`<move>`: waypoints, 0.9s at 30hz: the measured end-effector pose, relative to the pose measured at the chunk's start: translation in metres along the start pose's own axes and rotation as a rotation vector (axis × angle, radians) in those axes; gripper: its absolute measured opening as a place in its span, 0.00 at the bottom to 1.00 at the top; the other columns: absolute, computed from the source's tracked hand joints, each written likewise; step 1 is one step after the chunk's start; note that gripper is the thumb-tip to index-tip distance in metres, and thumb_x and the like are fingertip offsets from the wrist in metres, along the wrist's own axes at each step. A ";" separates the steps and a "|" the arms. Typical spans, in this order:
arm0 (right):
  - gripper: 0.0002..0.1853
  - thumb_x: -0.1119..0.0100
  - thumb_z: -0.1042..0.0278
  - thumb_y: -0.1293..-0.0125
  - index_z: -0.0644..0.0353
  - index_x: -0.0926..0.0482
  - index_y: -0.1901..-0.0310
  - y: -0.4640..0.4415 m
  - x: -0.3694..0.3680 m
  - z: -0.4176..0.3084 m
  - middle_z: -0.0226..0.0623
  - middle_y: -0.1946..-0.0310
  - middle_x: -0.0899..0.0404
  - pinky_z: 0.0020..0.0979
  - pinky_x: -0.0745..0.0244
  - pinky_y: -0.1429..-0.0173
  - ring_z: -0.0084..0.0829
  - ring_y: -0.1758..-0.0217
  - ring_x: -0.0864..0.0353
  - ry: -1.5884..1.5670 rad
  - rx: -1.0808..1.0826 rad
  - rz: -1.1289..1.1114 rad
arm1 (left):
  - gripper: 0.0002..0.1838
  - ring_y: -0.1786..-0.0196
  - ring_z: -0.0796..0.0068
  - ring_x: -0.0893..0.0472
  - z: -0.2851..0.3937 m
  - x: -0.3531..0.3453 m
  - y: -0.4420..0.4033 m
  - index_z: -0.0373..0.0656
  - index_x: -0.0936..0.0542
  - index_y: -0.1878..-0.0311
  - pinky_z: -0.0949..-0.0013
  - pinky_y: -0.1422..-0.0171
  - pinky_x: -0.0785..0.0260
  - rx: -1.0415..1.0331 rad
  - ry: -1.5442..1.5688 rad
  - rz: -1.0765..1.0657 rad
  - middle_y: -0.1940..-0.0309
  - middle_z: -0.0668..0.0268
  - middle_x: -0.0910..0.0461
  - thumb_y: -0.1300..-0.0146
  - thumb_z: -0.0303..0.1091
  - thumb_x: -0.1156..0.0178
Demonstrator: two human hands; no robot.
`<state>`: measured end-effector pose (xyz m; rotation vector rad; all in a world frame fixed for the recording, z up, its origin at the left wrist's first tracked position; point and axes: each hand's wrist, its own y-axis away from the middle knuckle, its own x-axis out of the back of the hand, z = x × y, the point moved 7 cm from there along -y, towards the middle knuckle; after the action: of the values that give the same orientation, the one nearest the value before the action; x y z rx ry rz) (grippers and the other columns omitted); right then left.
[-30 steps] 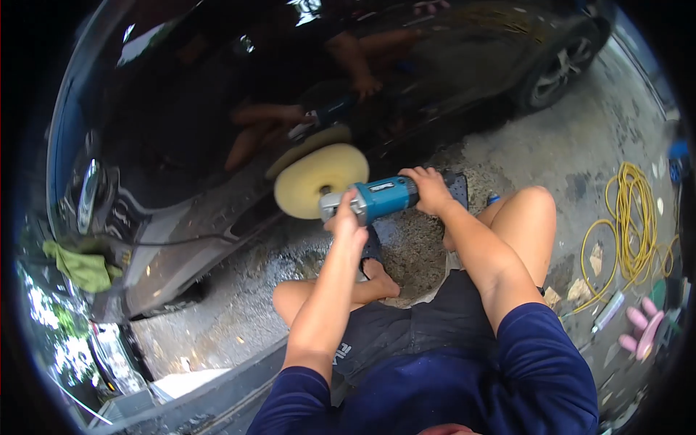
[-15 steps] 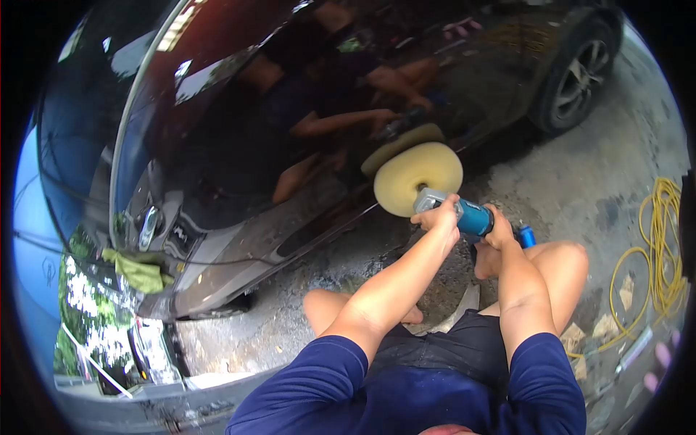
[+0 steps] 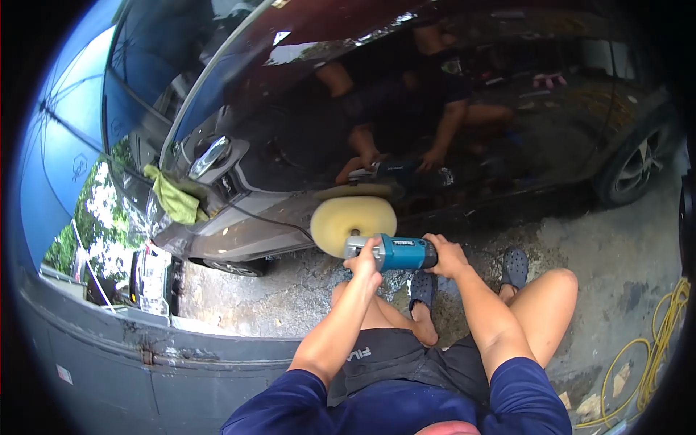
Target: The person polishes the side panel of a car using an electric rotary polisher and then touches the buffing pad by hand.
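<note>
A teal power polisher [image 3: 407,254] with a round, pale yellow pad [image 3: 349,221] is held crosswise in front of me. Around its silver head end my left hand [image 3: 365,261] is closed, near the pad. My right hand [image 3: 446,255] grips the dark rear end of the body. The pad is against or very near the lower side of a dark, glossy car [image 3: 464,156]; I cannot tell if it touches. Both hands and the polisher are mirrored in the paint.
A green cloth [image 3: 175,196] hangs at the car's left end, near a chrome door handle [image 3: 212,157]. A wheel [image 3: 638,170] stands at right. Coiled yellow hose or cord [image 3: 663,319] lies on the concrete. Behind my left side runs a grey wall [image 3: 217,377]. A blue umbrella [image 3: 69,145] is at far left.
The polisher, with both hands on it, has moved left and lower along the car and turned more level. The view has shifted too, and my dark clogs now show.
</note>
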<state>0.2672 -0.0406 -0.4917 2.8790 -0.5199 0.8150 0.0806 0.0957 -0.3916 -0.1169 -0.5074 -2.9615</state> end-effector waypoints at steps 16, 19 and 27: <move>0.51 0.12 0.67 0.51 0.55 0.35 0.27 0.069 0.139 -0.042 0.40 0.38 0.22 0.40 0.22 0.32 0.36 0.37 0.20 -0.606 0.182 0.640 | 0.53 0.35 0.62 0.19 0.113 -0.109 0.219 0.41 0.38 0.22 0.55 0.28 0.26 -0.848 0.047 -0.803 0.38 0.53 0.22 0.48 0.33 0.16; 0.45 0.18 0.69 0.47 0.62 0.34 0.29 0.074 0.171 -0.027 0.39 0.38 0.23 0.36 0.24 0.31 0.33 0.37 0.20 -0.724 0.204 0.664 | 0.50 0.35 0.56 0.17 0.097 -0.151 0.228 0.37 0.31 0.28 0.56 0.28 0.25 -0.855 -0.163 -0.919 0.39 0.50 0.19 0.52 0.39 0.14; 0.22 0.26 0.71 0.45 0.66 0.22 0.49 0.106 0.242 -0.157 0.37 0.63 0.18 0.33 0.20 0.60 0.32 0.67 0.16 -0.728 0.191 0.487 | 0.58 0.38 0.49 0.15 0.200 -0.180 0.274 0.32 0.33 0.31 0.55 0.29 0.26 -0.816 -0.024 -1.250 0.43 0.43 0.16 0.62 0.48 0.12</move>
<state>0.3466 -0.1812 -0.2304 3.2082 -1.3039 -0.2228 0.3085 -0.0717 -0.1324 0.1574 1.0898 -4.1036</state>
